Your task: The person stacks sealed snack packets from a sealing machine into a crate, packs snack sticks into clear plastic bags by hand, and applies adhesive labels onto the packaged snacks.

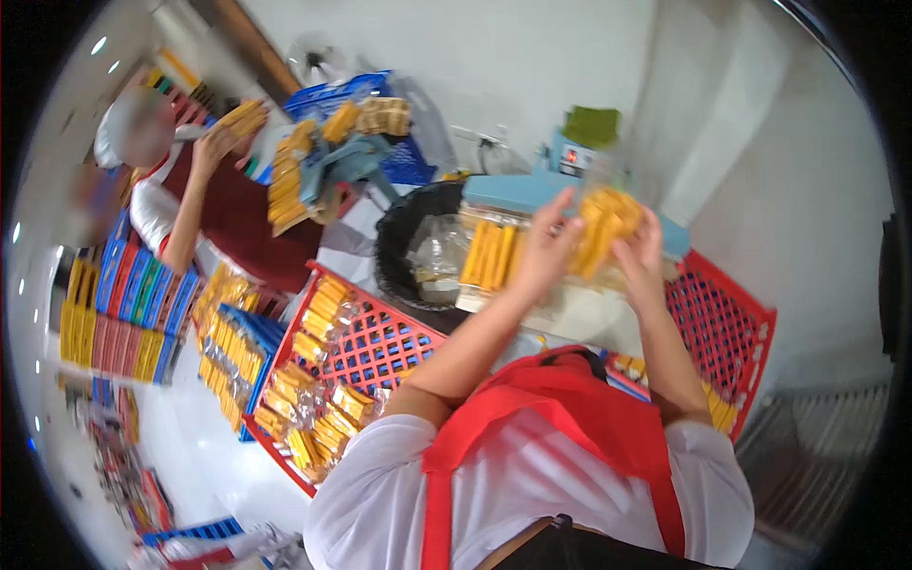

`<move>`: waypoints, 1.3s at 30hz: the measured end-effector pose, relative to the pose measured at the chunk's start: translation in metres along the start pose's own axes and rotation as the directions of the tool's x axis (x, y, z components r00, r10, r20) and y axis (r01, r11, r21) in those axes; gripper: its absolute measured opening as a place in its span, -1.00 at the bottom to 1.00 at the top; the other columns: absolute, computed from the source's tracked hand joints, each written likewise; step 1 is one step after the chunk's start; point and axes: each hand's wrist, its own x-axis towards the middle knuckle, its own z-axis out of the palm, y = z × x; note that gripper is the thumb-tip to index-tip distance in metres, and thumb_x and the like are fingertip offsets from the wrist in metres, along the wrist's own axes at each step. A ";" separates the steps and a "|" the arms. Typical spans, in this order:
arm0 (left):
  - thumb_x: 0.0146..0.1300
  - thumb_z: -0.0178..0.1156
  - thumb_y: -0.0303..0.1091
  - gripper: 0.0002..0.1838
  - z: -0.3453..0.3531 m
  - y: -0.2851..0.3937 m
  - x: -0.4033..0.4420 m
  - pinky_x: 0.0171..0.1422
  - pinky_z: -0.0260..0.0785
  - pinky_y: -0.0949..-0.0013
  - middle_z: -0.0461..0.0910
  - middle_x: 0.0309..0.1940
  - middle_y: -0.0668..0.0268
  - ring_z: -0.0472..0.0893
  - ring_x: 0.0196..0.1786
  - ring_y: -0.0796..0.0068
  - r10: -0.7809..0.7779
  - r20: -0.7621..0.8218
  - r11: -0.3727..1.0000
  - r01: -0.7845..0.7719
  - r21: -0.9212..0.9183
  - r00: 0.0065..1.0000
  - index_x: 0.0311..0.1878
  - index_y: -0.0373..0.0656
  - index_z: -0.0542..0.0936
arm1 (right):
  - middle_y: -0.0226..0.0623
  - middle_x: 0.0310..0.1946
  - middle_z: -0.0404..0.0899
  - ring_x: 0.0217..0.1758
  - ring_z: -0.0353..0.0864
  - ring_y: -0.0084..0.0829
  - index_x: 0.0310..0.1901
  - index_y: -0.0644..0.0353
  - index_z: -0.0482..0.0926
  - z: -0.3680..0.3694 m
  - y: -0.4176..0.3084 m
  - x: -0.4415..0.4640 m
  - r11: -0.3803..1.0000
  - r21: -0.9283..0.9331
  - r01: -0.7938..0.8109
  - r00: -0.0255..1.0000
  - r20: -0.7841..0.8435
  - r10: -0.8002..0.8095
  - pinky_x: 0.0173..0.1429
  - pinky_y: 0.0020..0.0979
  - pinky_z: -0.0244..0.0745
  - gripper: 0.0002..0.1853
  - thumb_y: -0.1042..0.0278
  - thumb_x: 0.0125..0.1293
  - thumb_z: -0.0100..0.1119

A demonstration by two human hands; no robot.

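Note:
In the head view I hold a clear plastic bag of yellow sticks (605,228) upright between my two hands. My left hand (549,242) grips its left edge, fingers curled toward the bag. On the opposite edge, my right hand (642,255) is closed with the thumb in front. The bag's top looks clear and loose, and the contents are slightly blurred. A second group of yellow sticks (491,256) lies beside my left wrist on a pale surface. Behind the bag stands a light-blue machine (518,190), partly covered by my hands.
A black-lined bin (394,237) with clear plastic inside stands left of the machine. A red crate (380,332) holds several packed bags; another red crate (727,318) is at right. A co-worker (237,214) handles yellow sticks at a second blue machine (351,166).

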 end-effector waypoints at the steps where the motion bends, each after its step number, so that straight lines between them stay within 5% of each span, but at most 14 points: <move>1: 0.18 0.01 -0.40 -0.52 0.010 -0.015 0.000 0.16 0.13 0.46 0.36 0.03 0.27 0.31 0.08 0.53 -0.001 -0.071 0.998 -0.004 -0.069 0.997 0.18 -0.25 0.22 | -0.16 0.07 0.22 0.17 0.21 -0.36 0.17 0.27 0.01 -0.006 0.004 -0.006 0.998 -0.056 0.007 1.000 -0.017 -0.008 0.21 -0.35 0.13 -0.43 0.48 0.14 0.01; 3: 0.19 0.00 -0.37 -0.55 0.023 -0.038 -0.004 0.13 0.17 0.44 0.37 0.02 0.20 0.33 0.07 0.48 -0.020 -0.059 0.999 0.022 0.032 0.998 0.15 -0.27 0.26 | -0.18 0.12 0.18 0.18 0.20 -0.38 0.20 0.25 0.00 -0.021 0.038 -0.020 0.986 -0.166 -0.009 0.996 -0.093 -0.007 0.20 -0.40 0.11 -0.45 0.43 0.20 -0.07; 5: 0.19 0.01 -0.32 -0.57 0.031 -0.093 -0.009 0.09 0.22 0.39 0.37 0.01 0.09 0.37 0.05 0.39 0.196 -0.017 0.960 -0.188 0.209 0.980 0.12 -0.28 0.29 | -0.16 0.12 0.21 0.16 0.23 -0.36 0.21 0.26 0.01 -0.035 0.067 -0.036 0.931 -0.351 -0.096 0.983 -0.181 0.033 0.20 -0.41 0.11 -0.48 0.43 0.23 -0.11; 9: 0.16 0.05 -0.29 -0.58 0.030 -0.072 -0.021 0.06 0.24 0.34 0.38 -0.02 0.04 0.40 0.01 0.26 0.064 0.103 0.956 -0.091 0.279 0.993 0.06 -0.26 0.36 | -0.15 0.06 0.29 0.10 0.29 -0.35 0.13 0.33 0.18 -0.033 0.070 -0.045 0.940 -0.311 -0.140 0.974 -0.214 0.074 0.17 -0.41 0.15 -0.59 0.42 0.25 -0.12; 11: 0.10 0.10 -0.29 -0.62 0.032 -0.066 -0.016 0.00 0.27 0.32 0.41 -0.10 0.05 0.43 -0.08 0.19 0.236 0.004 0.882 -0.216 0.418 0.972 -0.02 -0.26 0.43 | -0.13 0.03 0.32 0.08 0.32 -0.34 0.07 0.35 0.27 -0.038 0.056 -0.041 0.923 -0.344 -0.171 0.969 -0.230 0.094 0.15 -0.42 0.17 -0.63 0.41 0.24 -0.12; 13: 0.09 0.10 -0.30 -0.66 0.034 -0.055 -0.009 -0.02 0.27 0.32 0.43 -0.14 0.05 0.43 -0.11 0.16 0.184 -0.012 0.894 -0.162 0.419 0.983 -0.08 -0.27 0.46 | -0.09 -0.11 0.41 -0.03 0.39 -0.27 -0.05 0.36 0.40 -0.049 0.051 -0.022 0.674 -0.739 0.013 0.998 -0.030 -0.052 0.07 -0.39 0.23 -0.68 0.36 0.22 -0.10; 19: 0.08 0.07 -0.41 -0.83 0.029 -0.056 -0.001 -0.12 0.30 0.34 0.50 -0.33 0.08 0.48 -0.23 0.25 0.136 -0.062 0.855 -0.086 0.512 0.989 -0.30 -0.30 0.54 | -0.13 -0.39 0.49 -0.29 0.46 -0.26 -0.29 0.37 0.49 -0.044 0.041 -0.008 0.591 -0.804 -0.061 0.997 -0.078 -0.003 -0.16 -0.40 0.33 -0.78 0.38 0.18 -0.04; 21: 0.10 0.05 -0.43 -0.84 0.031 -0.038 -0.002 -0.15 0.30 0.38 0.52 -0.41 0.12 0.49 -0.27 0.34 -0.006 -0.115 0.931 0.047 0.361 0.993 -0.32 -0.30 0.55 | -0.16 -0.44 0.47 -0.35 0.45 -0.25 -0.33 0.32 0.49 -0.040 0.040 -0.011 0.675 -0.738 -0.007 0.996 -0.065 -0.060 -0.24 -0.40 0.33 -0.83 0.38 0.16 0.00; 29: 0.07 0.08 -0.49 -0.91 0.029 -0.041 0.001 -0.29 0.31 0.40 0.50 -0.48 0.15 0.47 -0.43 0.29 0.378 0.019 0.790 -0.333 0.515 0.926 -0.36 -0.26 0.53 | -0.22 -0.48 0.46 -0.41 0.43 -0.40 -0.35 0.32 0.47 -0.039 0.050 -0.022 0.844 -0.534 -0.043 0.985 -0.162 -0.053 -0.30 -0.47 0.32 -0.87 0.42 0.12 0.04; 31: 0.10 0.08 -0.47 -0.91 0.030 -0.045 0.001 -0.32 0.30 0.46 0.48 -0.53 0.26 0.45 -0.46 0.44 0.320 0.018 0.836 -0.291 0.465 0.947 -0.34 -0.27 0.53 | -0.26 -0.48 0.48 -0.41 0.43 -0.51 -0.36 0.33 0.48 -0.041 0.044 -0.021 0.881 -0.455 -0.132 0.983 -0.175 0.057 -0.30 -0.53 0.31 -0.86 0.41 0.12 0.06; 33: 0.15 0.06 -0.43 -0.89 0.031 -0.042 -0.003 -0.36 0.27 0.55 0.44 -0.57 0.39 0.40 -0.47 0.62 -0.094 -0.011 0.991 0.095 0.095 0.995 -0.32 -0.27 0.51 | -0.30 -0.47 0.48 -0.40 0.42 -0.56 -0.37 0.34 0.48 -0.043 0.031 -0.021 0.915 -0.344 -0.209 0.973 -0.164 0.161 -0.29 -0.55 0.31 -0.85 0.41 0.13 0.06; 35: 0.19 0.04 -0.39 -0.88 0.029 -0.043 -0.008 -0.39 0.23 0.61 0.40 -0.56 0.47 0.34 -0.48 0.73 -0.156 0.032 0.987 0.157 -0.019 0.987 -0.32 -0.25 0.49 | -0.34 -0.46 0.49 -0.39 0.42 -0.62 -0.38 0.35 0.49 -0.044 0.013 -0.021 0.932 -0.214 -0.292 0.953 -0.153 0.263 -0.29 -0.58 0.31 -0.85 0.41 0.14 0.06; 37: 0.18 0.02 -0.42 -0.91 0.024 -0.044 -0.012 -0.37 0.23 0.63 0.43 -0.50 0.46 0.38 -0.45 0.71 -0.229 0.180 0.938 0.266 -0.221 0.957 -0.33 -0.20 0.48 | -0.42 -0.48 0.48 -0.45 0.39 -0.65 -0.40 0.35 0.49 -0.053 -0.003 -0.018 0.877 -0.241 -0.415 0.898 0.046 0.438 -0.32 -0.59 0.31 -0.84 0.39 0.13 0.07; 39: 0.18 0.01 -0.43 -0.92 0.023 -0.048 -0.012 -0.36 0.23 0.62 0.43 -0.49 0.46 0.37 -0.43 0.70 -0.272 0.189 0.943 0.300 -0.144 0.944 -0.33 -0.20 0.48 | -0.50 -0.50 0.42 -0.51 0.32 -0.75 -0.44 0.25 0.50 -0.064 0.018 -0.023 0.904 -0.318 -0.285 0.949 0.040 0.313 -0.43 -0.68 0.21 -0.89 0.41 0.14 0.07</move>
